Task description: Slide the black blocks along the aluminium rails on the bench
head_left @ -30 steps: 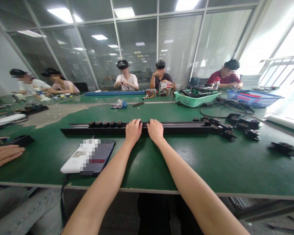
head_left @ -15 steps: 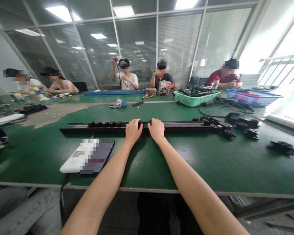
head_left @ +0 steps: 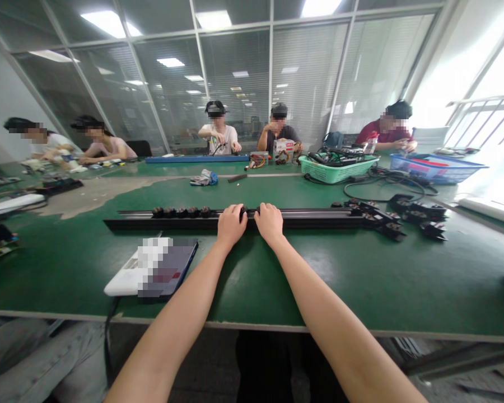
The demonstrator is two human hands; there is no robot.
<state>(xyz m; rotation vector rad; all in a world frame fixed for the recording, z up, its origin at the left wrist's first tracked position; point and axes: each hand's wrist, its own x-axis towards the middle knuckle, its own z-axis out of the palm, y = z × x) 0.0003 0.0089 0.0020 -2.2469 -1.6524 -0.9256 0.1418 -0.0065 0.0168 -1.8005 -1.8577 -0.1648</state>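
Note:
A long black channel rail [head_left: 319, 222] lies crosswise on the green table in front of me. Several small dark round pieces [head_left: 181, 212] sit in a row in its left part. At the middle of the rail, my left hand [head_left: 231, 223] is closed, its fingers curled on a small black round piece [head_left: 243, 211]. Just to its right, my right hand [head_left: 269, 221] grips another small black piece [head_left: 257, 210], mostly hidden by the fingers. A narrow gap separates the two hands.
Black parts [head_left: 386, 221] lie clustered at the rail's right end. A phone [head_left: 172, 268] and a white device [head_left: 126, 277] rest nearer me, left. Farther back are a green basket [head_left: 340, 169], a blue basket [head_left: 437, 168] and a cloth [head_left: 204, 178]. Several people work around the table.
My left hand has shifted slightly right, closer to my right hand. The loose black part at the far right is gone from its place; something blurred shows at the right edge. A person opposite has lowered a raised hand.

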